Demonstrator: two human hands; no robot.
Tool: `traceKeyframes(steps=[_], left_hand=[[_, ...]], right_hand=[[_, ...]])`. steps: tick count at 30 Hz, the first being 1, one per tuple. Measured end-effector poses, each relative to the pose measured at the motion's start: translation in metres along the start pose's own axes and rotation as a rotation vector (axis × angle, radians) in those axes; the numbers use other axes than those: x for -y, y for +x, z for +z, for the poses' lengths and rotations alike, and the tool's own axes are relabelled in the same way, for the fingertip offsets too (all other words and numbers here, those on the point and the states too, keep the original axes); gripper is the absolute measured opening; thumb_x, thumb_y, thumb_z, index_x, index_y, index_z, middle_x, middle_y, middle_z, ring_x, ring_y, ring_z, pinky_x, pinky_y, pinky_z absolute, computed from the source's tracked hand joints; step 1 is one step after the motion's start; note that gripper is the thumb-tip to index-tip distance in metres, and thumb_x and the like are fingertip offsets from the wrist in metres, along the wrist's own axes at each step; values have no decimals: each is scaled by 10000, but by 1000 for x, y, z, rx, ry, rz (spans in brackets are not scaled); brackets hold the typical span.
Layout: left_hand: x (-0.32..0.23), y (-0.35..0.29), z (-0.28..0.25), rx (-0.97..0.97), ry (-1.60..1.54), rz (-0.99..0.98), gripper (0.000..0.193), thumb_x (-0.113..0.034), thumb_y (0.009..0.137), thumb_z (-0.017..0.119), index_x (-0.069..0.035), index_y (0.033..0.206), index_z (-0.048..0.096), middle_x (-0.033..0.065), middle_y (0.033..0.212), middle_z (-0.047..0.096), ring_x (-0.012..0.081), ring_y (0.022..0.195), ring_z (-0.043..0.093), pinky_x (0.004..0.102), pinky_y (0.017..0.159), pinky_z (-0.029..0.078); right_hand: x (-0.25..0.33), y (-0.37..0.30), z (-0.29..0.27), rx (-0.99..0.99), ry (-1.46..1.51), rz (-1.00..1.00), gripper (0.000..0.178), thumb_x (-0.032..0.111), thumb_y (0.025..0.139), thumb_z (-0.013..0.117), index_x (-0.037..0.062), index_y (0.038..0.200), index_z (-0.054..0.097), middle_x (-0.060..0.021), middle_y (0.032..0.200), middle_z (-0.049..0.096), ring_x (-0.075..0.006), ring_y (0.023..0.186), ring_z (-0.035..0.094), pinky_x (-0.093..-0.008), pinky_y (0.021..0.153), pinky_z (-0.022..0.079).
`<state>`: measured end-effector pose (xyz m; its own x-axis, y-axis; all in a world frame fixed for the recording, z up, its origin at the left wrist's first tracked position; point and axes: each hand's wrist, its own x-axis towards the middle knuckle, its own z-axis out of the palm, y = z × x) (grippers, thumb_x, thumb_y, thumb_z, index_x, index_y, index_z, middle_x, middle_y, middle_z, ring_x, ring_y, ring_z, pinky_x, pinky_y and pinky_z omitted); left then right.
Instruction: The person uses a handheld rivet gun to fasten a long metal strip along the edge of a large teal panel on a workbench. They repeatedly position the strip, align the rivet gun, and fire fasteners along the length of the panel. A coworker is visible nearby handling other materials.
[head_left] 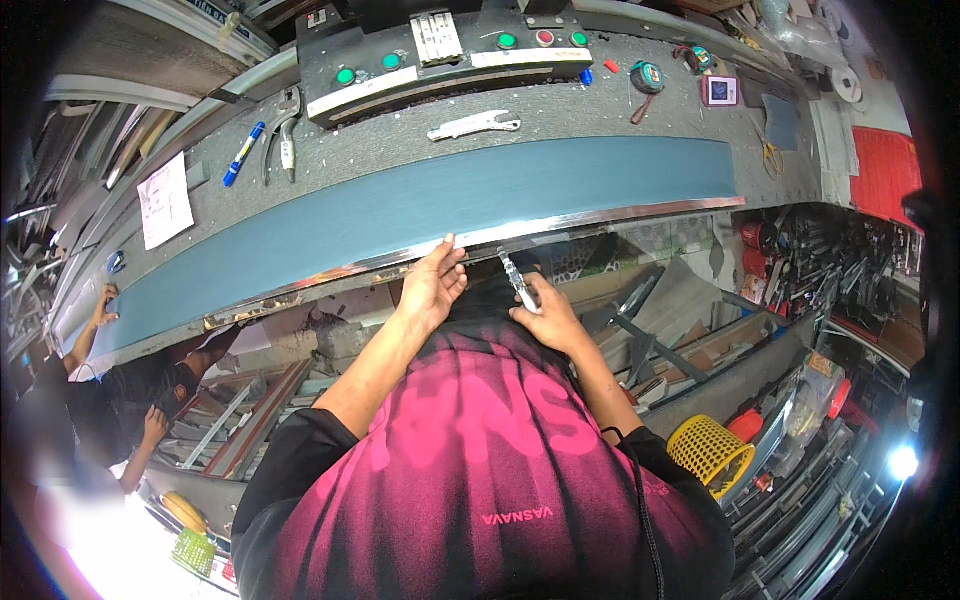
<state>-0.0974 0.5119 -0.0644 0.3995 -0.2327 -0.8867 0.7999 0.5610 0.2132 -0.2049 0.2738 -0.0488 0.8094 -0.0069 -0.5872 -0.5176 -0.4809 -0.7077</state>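
Observation:
A long blue-grey panel (430, 195) lies across the bench, a shiny metallic strip (560, 222) along its near edge. My left hand (430, 285) is at the middle of that strip, one fingertip touching it; the fingers are loosely bent and apart, with nothing seen in them. Right of it, just below the edge, my right hand (548, 315) is closed around a slim silver hand tool (517, 282), its tip pointing up toward the strip. The tool's exact kind is unclear. At the panel's far left end, another person's hand (103, 308) touches it.
Behind the panel lie a white utility knife (475, 125), pliers (287, 135), a blue marker (244, 154), a paper sheet (165, 202) and a tape measure (647, 76). A button console (445, 80) stands at the back. A yellow basket (710, 455) is at lower right.

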Motion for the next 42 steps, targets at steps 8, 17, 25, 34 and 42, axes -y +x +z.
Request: traceKeyframes(steps=[8,17,25,34,42], left_hand=[[5,-5,10,-101,34,61,341,-302,945,921,-127,1139,702,-20,981,685,88,742,624,263,665,581],[14,-13,8,-38,86,163,211,-245,996,862,-125,938,699,-58,793,559,81,653,505,292,618,478],[12,-24,9,72,141,330,192,-269,1033,834,-92,1014,762,-15,911,709,100,796,652,302,738,588],[15,-30,11,139,72,353,262,-254,1039,828,-15,1119,759,110,1095,784,223,996,768,420,934,652],[16,-33,2,249,64,365,281,-205,1046,810,-5,1229,734,159,1252,770,314,1154,763,482,1056,618]], right_hand=[[25,15,10,127,-27,84,554,330,904,816,10,1319,638,-233,1126,755,-399,1035,741,-471,925,570],[43,23,17,221,-52,73,579,417,913,782,-5,1290,660,-301,1157,752,-474,1132,733,-513,949,556],[68,23,29,187,156,124,423,283,942,749,-34,1207,656,-142,954,713,-265,883,723,-397,804,563],[77,23,38,95,230,187,394,248,888,771,-33,1149,679,-162,898,765,-256,792,761,-402,751,586],[68,15,37,-25,133,29,436,257,854,765,-48,1160,709,-223,907,766,-351,843,767,-450,799,584]])
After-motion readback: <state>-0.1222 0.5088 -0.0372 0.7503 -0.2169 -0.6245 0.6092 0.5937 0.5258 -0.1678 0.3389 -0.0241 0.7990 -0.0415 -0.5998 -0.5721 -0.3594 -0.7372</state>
